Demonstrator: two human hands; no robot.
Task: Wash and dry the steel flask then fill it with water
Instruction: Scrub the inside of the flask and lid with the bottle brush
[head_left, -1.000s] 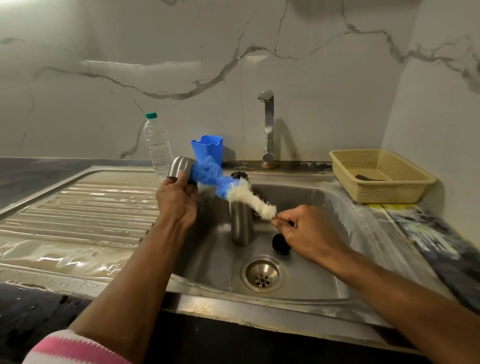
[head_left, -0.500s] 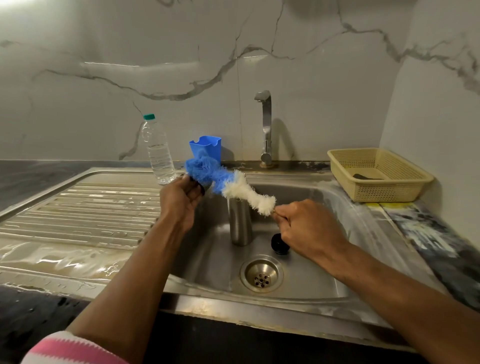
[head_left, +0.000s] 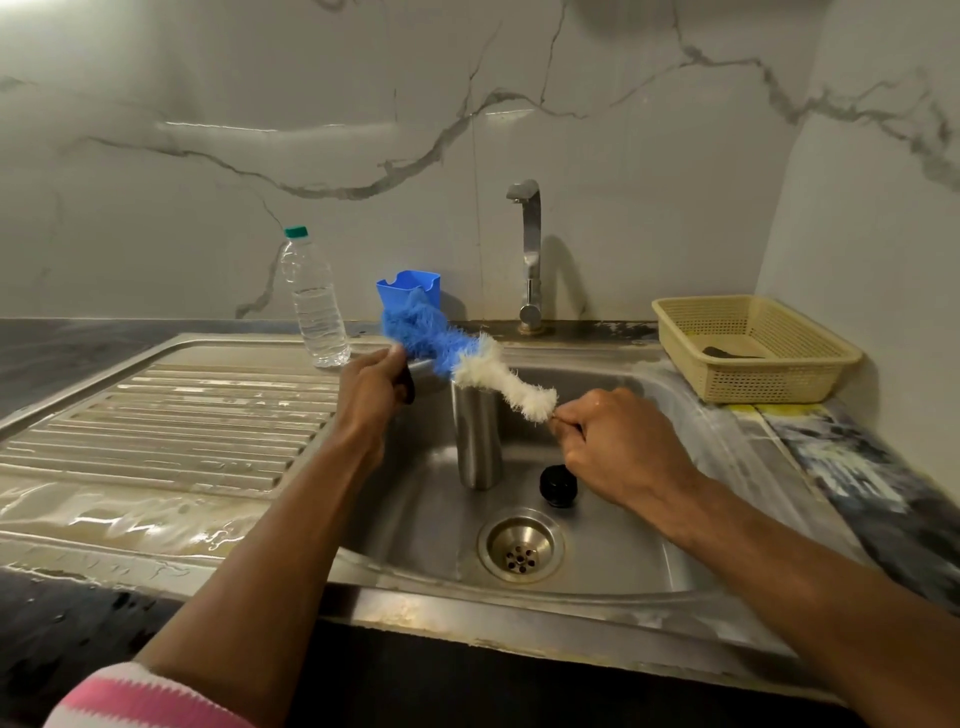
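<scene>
The steel flask (head_left: 478, 447) stands upright and uncapped in the sink basin (head_left: 613, 551). Its black stopper (head_left: 558, 484) lies on the basin floor to the right of it. My left hand (head_left: 371, 397) grips the flask's steel cap (head_left: 425, 370) above the basin's left edge; the hand hides most of the cap. A bottle brush (head_left: 470, 358) with a blue tip and white bristles lies across the cap. My right hand (head_left: 618, 447) pinches the brush's thin handle just right of the flask's mouth.
The tap (head_left: 530, 249) rises behind the basin with no water running. A clear plastic bottle (head_left: 314, 306) and a blue plastic holder (head_left: 410, 286) stand at the back left. The wet ribbed drainboard (head_left: 171, 415) lies left. A cream basket (head_left: 753, 348) sits right.
My left hand has lowered and turned the cap, so it now shows below the blue bristles instead of above my fingers. The brush has shifted slightly against it. The flask has not moved.
</scene>
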